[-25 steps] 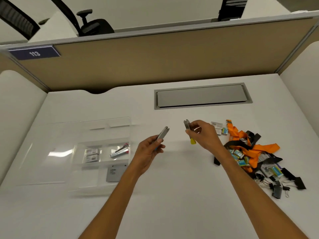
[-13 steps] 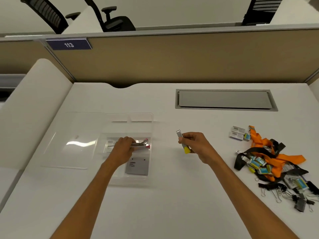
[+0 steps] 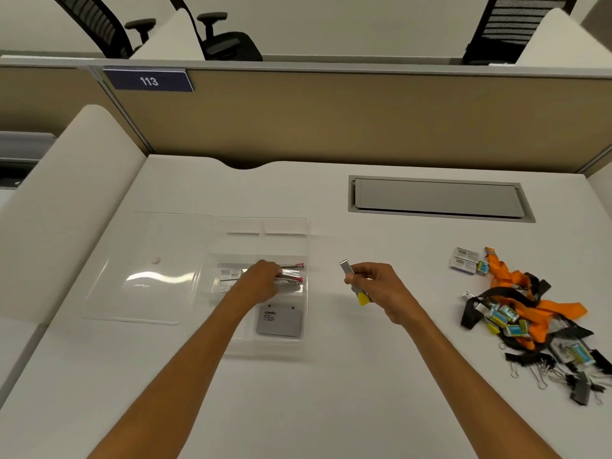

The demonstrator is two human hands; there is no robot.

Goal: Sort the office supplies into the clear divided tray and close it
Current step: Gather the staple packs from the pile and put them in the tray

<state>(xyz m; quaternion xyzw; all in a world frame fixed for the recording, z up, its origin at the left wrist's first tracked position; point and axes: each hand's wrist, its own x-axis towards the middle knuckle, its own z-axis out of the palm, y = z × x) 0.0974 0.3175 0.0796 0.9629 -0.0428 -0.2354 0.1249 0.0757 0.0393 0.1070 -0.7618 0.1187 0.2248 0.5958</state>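
The clear divided tray lies open on the white desk, its lid flat to the left. My left hand reaches into the tray's middle compartment, fingers curled on a silver cutter that lies beside other pink-tipped cutters. Small white boxes sit left of them, and a grey card fills the near compartment. My right hand grips a silver cutter with a yellow end above the desk, right of the tray.
At the right lies a pile of orange and black lanyards, small teal boxes, black binder clips and two white boxes. A grey cable hatch is set into the desk. A tan partition closes the back.
My left hand carried its silver cutter left from mid-desk down into the tray's middle compartment. My right hand kept hold of the yellow-ended cutter. The camera turned left.
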